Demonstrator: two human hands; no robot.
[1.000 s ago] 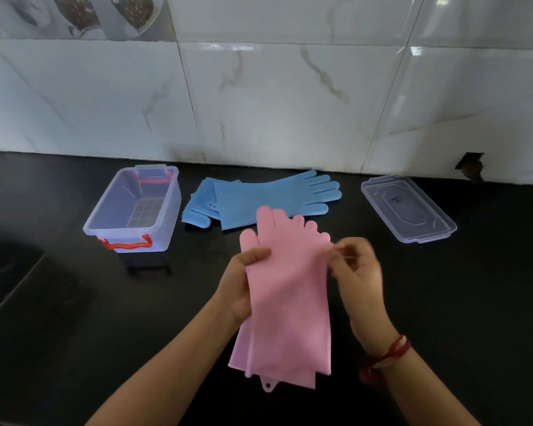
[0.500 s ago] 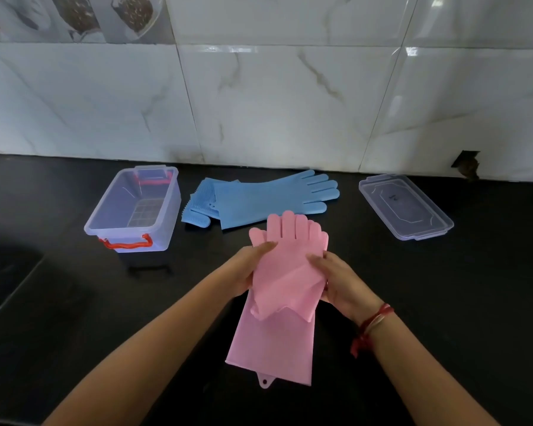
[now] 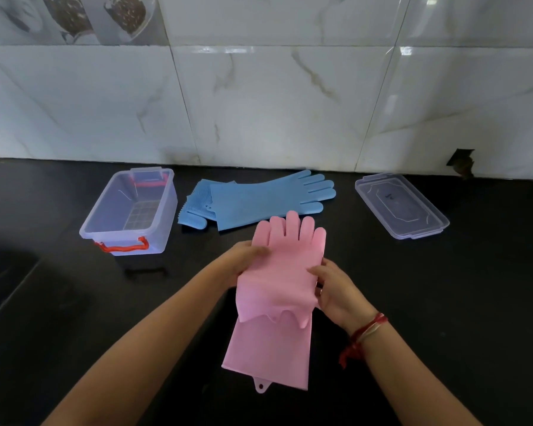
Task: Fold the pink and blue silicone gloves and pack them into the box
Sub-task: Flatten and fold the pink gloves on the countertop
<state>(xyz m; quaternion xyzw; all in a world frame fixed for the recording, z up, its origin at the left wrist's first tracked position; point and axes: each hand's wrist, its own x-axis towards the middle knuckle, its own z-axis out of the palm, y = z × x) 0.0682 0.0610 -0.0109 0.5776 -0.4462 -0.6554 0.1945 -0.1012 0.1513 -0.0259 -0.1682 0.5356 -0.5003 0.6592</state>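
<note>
The pink gloves (image 3: 277, 284) lie stacked on the black counter in front of me, fingers pointing away. One glove is folded over, its fingers hanging down across the middle. My left hand (image 3: 243, 256) grips the left edge and my right hand (image 3: 333, 290) grips the right edge. The blue gloves (image 3: 259, 199) lie flat farther back, overlapping each other. The clear box (image 3: 105, 226) with red handles stands open and empty at the left.
The clear lid (image 3: 402, 206) lies at the back right of the counter. A white marble-tiled wall (image 3: 274, 103) closes off the back. A dark recess (image 3: 3, 284) sits at the left edge of the counter.
The pink gloves were held up by both hands; they now lie on the counter with one glove's finger end folded down over the middle. Both hands moved lower along the sides.
</note>
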